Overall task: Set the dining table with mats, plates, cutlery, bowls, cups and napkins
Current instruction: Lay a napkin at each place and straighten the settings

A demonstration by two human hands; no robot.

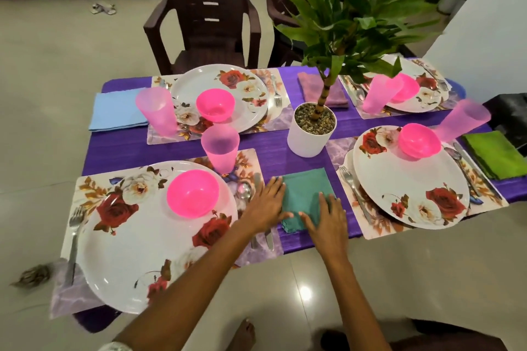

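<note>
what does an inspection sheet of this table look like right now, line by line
surface: purple tablecloth covers the table.
job's things: four floral mats, each with a plate, pink bowl, pink cup and cutlery; blue napkin, mauve napkin, green napkin and teal napkin laid out.
clutter: potted plant at centre.
grippers: left hand and right hand press flat on the teal napkin.
cables: nothing seen.
surroundings: dark chair at the far side, tiled floor, more plants behind.
</note>
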